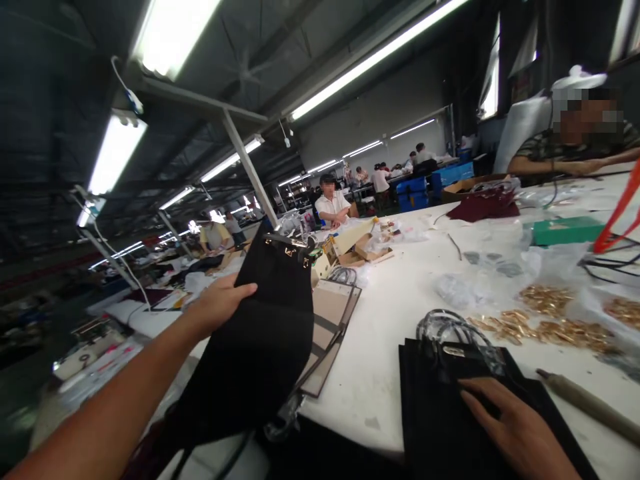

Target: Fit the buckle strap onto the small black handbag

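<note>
My left hand [220,305] grips the left edge of a black bag panel [270,333], its thumb across the front. The panel is held up at a tilt, with small gold-coloured metal fittings along its top edge. My right hand [520,430] lies on a stack of black bag pieces [430,413] on the table, thumb and fingers apart. Looped handles [450,327] in clear wrapping rise from the top of that stack, by a small metal plate [454,351]. Beige-lined panels [327,313] with dark edges lie behind the lifted one.
On the white table [370,373], gold-coloured metal pieces [545,330] are spread at the right, near a long-handled tool [590,400]. A green box [567,231] and plastic bags stand farther back. Cardboard boxes [370,250] sit beyond the panels. Co-workers sit at the far side and at the right.
</note>
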`<state>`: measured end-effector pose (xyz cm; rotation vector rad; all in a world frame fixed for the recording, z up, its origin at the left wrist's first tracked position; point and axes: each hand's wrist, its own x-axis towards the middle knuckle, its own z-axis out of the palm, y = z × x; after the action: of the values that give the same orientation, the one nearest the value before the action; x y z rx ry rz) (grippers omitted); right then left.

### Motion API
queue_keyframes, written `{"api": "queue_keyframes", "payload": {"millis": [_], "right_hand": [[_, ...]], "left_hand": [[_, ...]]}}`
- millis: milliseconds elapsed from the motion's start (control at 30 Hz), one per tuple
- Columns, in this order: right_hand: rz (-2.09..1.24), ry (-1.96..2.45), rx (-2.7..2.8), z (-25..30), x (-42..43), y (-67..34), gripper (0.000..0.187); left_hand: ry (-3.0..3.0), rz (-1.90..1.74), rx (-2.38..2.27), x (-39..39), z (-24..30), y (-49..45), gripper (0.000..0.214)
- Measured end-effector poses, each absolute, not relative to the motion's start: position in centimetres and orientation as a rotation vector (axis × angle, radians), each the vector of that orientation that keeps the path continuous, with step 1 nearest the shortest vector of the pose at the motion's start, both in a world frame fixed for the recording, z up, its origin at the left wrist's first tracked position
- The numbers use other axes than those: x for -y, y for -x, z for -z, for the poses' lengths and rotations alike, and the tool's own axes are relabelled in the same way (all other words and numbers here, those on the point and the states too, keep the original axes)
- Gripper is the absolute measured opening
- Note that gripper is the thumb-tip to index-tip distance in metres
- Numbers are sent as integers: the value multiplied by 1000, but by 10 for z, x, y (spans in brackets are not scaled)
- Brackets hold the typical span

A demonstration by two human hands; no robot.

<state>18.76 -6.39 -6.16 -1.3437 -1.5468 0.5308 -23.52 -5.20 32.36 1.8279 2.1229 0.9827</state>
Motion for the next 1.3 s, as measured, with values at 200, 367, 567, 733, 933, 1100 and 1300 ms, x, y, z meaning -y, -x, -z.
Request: {"api": "queue_keyframes", "payload": {"millis": [200,367,567,733,933,1100,1300], "right_hand": [[-520,1282,1523,63,63,-189,49],[-496,1302,1519,72,63,-186,37],[-497,1260,1554,74,62,-188,27],[-486,1275,1543,56,64,-185,23],[-298,1477,1378,50,97,-211,33],[-328,1766,1160,69,153,-226,58],[-484,1744,1093,54,152,-200,64]], "left_hand": [[-2238,-366,-2576,-26,-310,234,32],[-2193,47,-2503,-63,-171,191,60],[-2248,53,-2381,-54,-42,163,66],[-2408,-354,-2204,-19,-2,157,58],[-2332,-770,-1659,58,64,106,53],[-2043,-886,-1655,93,71,61,58],[-1619,-1055,-1604,96,53,39,60]]}}
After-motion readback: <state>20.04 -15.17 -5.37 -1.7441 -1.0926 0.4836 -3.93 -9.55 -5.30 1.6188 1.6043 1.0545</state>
